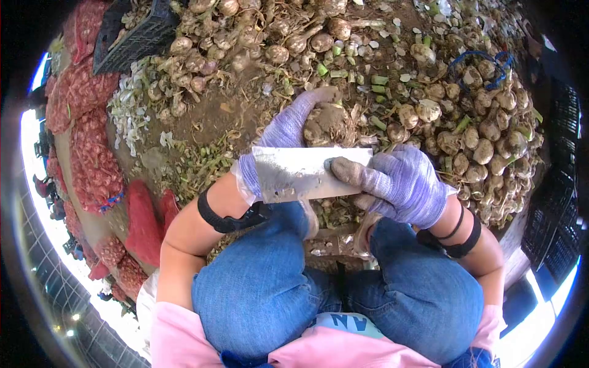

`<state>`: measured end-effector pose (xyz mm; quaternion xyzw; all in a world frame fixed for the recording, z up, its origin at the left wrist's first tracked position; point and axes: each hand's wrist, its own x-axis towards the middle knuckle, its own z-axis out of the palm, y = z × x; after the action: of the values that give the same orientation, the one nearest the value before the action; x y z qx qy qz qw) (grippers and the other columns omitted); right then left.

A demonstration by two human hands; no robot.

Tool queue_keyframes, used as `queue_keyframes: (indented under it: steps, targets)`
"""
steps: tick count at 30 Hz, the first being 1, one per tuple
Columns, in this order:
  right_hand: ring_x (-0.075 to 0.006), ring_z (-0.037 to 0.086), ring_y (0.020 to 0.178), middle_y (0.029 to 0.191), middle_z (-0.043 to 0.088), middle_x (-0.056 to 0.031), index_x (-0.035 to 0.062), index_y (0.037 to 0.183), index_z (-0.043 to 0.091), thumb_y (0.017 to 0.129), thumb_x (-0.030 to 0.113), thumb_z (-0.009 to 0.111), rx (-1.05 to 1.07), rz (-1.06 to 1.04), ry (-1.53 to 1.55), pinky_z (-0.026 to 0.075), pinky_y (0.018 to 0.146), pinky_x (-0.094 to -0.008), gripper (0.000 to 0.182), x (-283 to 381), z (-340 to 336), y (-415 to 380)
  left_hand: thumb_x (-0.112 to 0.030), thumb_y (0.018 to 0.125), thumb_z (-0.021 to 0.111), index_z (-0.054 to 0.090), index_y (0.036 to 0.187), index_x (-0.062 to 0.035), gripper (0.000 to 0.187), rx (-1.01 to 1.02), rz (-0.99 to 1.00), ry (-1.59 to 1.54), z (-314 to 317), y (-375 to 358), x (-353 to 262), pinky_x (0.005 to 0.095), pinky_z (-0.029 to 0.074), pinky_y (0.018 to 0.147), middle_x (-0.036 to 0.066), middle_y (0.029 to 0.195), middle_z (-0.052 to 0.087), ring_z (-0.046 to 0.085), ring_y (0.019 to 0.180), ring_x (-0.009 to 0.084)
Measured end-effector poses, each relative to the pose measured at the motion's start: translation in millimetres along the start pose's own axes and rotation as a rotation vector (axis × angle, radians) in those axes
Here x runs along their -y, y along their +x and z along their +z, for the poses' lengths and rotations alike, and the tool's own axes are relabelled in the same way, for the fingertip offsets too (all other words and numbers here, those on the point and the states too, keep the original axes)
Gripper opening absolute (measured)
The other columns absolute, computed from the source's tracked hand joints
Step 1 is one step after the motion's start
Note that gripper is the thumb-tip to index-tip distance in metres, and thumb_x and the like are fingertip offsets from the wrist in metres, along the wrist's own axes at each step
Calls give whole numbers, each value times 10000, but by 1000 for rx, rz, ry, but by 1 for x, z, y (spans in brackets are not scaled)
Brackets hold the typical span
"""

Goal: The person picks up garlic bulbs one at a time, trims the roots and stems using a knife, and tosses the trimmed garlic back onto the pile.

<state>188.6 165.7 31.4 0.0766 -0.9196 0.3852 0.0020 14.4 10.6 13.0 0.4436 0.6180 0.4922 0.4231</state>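
Head view: person seated low over the ground (224, 109), knees bent.
Left hand (288, 126): gloved; fingers curled around the far side of a large garlic bulb (330, 127).
Right hand (408, 187): gloved; fingers closed on a broad cleaver (294, 175), soiled thumb on its flat.
Bulb: in front of the knees, just beyond the blade; bigger than most around it, brown, earth-caked, matted fibrous roots on show.
Cleaver: bright metal, wet-looking smears, small dark specks.
Cut risk: blade overlaps the left wrist in view, true gap unclear; a slipping thumb could swing it into wrist or leg.
Slip risk: loose soil and roots could let the bulb turn under the fingers.
Right side: heaped garlic (485, 135), stalks attached.
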Motion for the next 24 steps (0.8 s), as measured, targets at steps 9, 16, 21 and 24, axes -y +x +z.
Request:
queue_keyframes:
  steps: [9, 16, 21, 24]
  targets:
    - [-236, 511, 448, 577, 463, -50, 332, 1403, 460, 730, 370, 720, -102, -31, -119, 400, 407, -373, 722, -17, 22, -12, -201, 619, 884, 418, 1292, -63, 830, -49, -41, 81, 7, -7, 25, 325, 519, 864, 74, 1052, 603, 609, 962, 185]
    - [-236, 642, 687, 813, 652, -90, 157, 1396, 474, 862, 108, 631, -286, 600, -71, 526, 625, -351, 559, -83, 29, -62, -233, 571, 904, 445, 1293, -51, 874, -21, 72, 138, 1, -23, -2, 352, 482, 926, 93, 1132, 558, 571, 1050, 213]
    - [-280, 613, 1141, 1287, 589, -163, 135, 1446, 403, 907, 130, 608, -287, 553, 117, 476, 941, -337, 577, -70, 27, -61, -241, 598, 902, 446, 1305, -90, 855, -63, -19, 114, 0, -17, 22, 347, 473, 946, 105, 1155, 563, 578, 1051, 221]
    - [-286, 556, 1221, 1397, 501, -155, 70, 1455, 365, 944, 229, 552, -150, 537, 298, 432, 998, -337, 567, -49, 14, -49, -238, 600, 904, 497, 1255, -93, 785, 6, 38, 153, -3, -14, 20, 353, 481, 920, 106, 1130, 580, 589, 1030, 240]
